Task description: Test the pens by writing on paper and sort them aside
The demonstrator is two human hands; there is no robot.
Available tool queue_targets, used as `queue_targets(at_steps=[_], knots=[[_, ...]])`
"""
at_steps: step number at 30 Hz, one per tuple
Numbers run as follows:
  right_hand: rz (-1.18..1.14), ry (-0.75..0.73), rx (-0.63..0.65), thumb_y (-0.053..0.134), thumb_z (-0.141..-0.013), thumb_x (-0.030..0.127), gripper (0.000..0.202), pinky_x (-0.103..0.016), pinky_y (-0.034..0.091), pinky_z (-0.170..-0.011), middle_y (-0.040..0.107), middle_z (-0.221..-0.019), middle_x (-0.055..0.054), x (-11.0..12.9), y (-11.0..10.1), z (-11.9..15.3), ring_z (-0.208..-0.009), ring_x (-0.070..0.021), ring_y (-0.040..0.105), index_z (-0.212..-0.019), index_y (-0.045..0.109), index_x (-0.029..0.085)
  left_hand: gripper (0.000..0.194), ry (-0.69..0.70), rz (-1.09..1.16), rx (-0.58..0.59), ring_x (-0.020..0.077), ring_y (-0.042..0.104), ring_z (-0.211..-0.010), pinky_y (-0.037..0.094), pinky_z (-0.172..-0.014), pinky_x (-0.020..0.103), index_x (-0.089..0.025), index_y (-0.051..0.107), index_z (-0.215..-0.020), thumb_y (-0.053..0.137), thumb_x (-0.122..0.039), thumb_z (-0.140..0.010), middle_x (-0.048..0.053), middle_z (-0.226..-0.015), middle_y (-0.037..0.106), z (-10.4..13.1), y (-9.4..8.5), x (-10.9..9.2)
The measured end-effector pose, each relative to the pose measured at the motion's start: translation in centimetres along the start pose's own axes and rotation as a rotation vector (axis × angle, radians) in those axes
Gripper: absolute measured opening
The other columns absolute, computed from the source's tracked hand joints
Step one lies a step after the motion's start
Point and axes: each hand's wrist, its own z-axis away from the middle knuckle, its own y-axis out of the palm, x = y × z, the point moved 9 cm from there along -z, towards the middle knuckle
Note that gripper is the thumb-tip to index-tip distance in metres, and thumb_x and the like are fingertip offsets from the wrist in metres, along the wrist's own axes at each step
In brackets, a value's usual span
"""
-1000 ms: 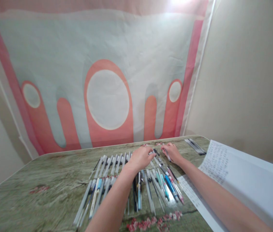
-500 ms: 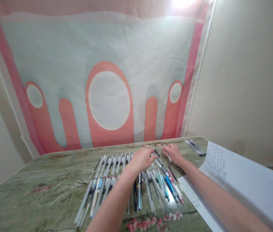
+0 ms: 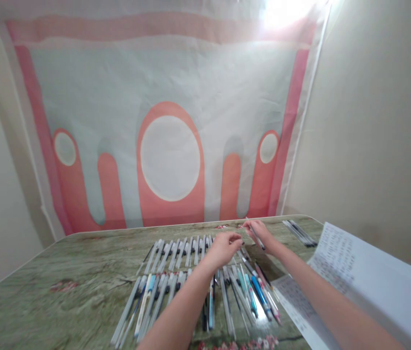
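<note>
My right hand (image 3: 260,233), near the far edge of the table, is closed around a slim pale pen (image 3: 257,235) that slants down to the right. To its left, my left hand (image 3: 227,247) hovers above the pens with thumb and fingers pinched together. A small dark bit shows at its fingertips, too small to name. Beneath and left of it runs a row of clear-barrelled pens (image 3: 176,253). A nearer row holds more pens, among them a blue pen (image 3: 261,296) and a white pen with a light blue top (image 3: 144,306). My left forearm hides part of both rows.
Several slim pens (image 3: 299,233) lie together at the back right. Sheets of paper with writing (image 3: 336,253) cover the right side, partly under my right forearm. The table (image 3: 63,262) has a wood-like, flowered surface. A printed cloth (image 3: 213,87) hangs behind it.
My right hand has raised the pen slightly and turned it into clearer view. The left hand has shifted a little right, its fingers now pinched. The camera view has tilted up slightly.
</note>
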Motion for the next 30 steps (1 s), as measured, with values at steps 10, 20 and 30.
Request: queue_targets(at_steps=[10, 20, 30], knots=[[-0.277, -0.048, 0.101, 0.044, -0.079, 0.029, 0.020, -0.031, 0.041, -0.074, 0.052, -0.083, -0.001, 5.8, -0.1, -0.7, -0.080, -0.0167, 0.050, -0.095, 0.050, 0.020, 0.028, -0.355, 0.669, -0.114, 0.0111, 0.058, -0.075, 0.035, -0.055, 0.017, -0.016, 0.060, -0.091, 0.055, -0.036, -0.072, 0.006, -0.089, 0.062, 0.3, 0.8, 3.8], [-0.343, -0.077, 0.026, 0.050, -0.076, 0.027, 0.018, -0.033, 0.041, -0.077, 0.053, -0.082, -0.002, 7.8, -1.3, -0.9, -0.081, -0.0168, 0.051, -0.092, 0.048, 0.020, 0.016, -0.579, 1.155, -0.051, 0.0049, 0.052, -0.052, 0.031, -0.046, 0.015, -0.014, 0.058, -0.072, 0.065, -0.027, -0.066, -0.003, -0.058, 0.056, 0.9, 2.3, 4.6], [-0.538, 0.021, -0.015, 0.053, -0.075, 0.029, 0.024, -0.027, 0.044, -0.065, 0.054, -0.078, -0.001, 8.6, -2.7, -0.9, -0.066, -0.0125, 0.052, -0.095, 0.044, 0.020, 0.014, -0.581, 1.370, -0.002, 0.0039, 0.053, -0.050, 0.036, -0.044, 0.013, -0.014, 0.058, -0.080, 0.064, -0.021, -0.069, -0.002, -0.061, 0.058, 1.0, 3.2, 3.4]])
